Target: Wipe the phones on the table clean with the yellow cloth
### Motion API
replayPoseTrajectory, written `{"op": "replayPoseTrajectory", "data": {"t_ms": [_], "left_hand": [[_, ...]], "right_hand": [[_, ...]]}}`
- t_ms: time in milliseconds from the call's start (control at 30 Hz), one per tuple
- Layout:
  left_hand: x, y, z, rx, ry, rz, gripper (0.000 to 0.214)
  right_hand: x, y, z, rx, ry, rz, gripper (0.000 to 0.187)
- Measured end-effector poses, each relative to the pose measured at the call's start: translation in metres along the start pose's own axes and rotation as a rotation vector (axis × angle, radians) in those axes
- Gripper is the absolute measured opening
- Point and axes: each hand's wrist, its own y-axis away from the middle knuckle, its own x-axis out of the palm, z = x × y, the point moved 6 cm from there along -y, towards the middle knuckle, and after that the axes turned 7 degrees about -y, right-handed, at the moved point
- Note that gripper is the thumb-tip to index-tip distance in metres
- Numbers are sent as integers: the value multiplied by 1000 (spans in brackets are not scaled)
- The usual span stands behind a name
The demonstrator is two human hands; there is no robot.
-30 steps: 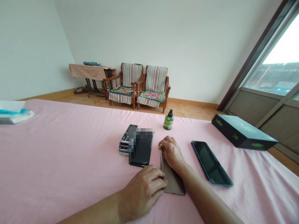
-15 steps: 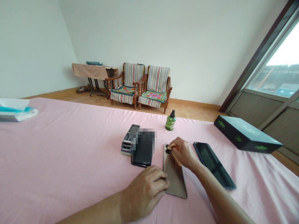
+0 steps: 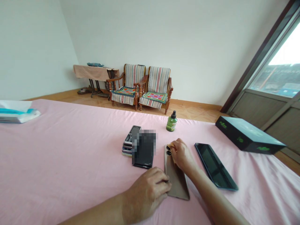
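Observation:
A gold-brown smartphone [image 3: 178, 186] lies back side up on the pink sheet, its round camera lenses at the far left corner. My left hand [image 3: 148, 192] is closed at its left edge near the bottom, the fingertips gripping that side. In my right hand [image 3: 184, 156] is a bunched yellowish cloth [image 3: 173, 152], pinched in the fingers and pressed against the phone by the lenses. Most of the cloth is hidden under that hand. Left of the phone sits a black phone [image 3: 143, 159], partly blurred out, leaning against a stack of phones topped by a keypad phone [image 3: 132, 136].
A dark tablet-like device [image 3: 216, 165] lies right of my right forearm. Beyond stand a green bottle with a black cap [image 3: 171, 124] and a black box [image 3: 248, 137]. A tissue pack [image 3: 20, 115] rests at the far left of the pink sheet [image 3: 77, 147]. Two chairs [image 3: 154, 84] stand behind.
My right hand has shifted the cloth slightly at the camera lenses, so the lower lens shows more and the upper one is more covered. The left hand keeps its place at the phone's edge.

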Motion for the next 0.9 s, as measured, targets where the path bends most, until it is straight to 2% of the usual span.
{"op": "replayPoseTrajectory", "data": {"t_ms": [300,700,900], "left_hand": [[2,0,1,-12,12,7,19],[6,0,0,-20,-16,40,17],[5,-2,-1,-29,-11,35,16]], "right_hand": [[-4,13,6,27,51,7,22],[-2,15,10,-23,-47,59,23],[-4,18,21,-37,-71,77,23]]}}
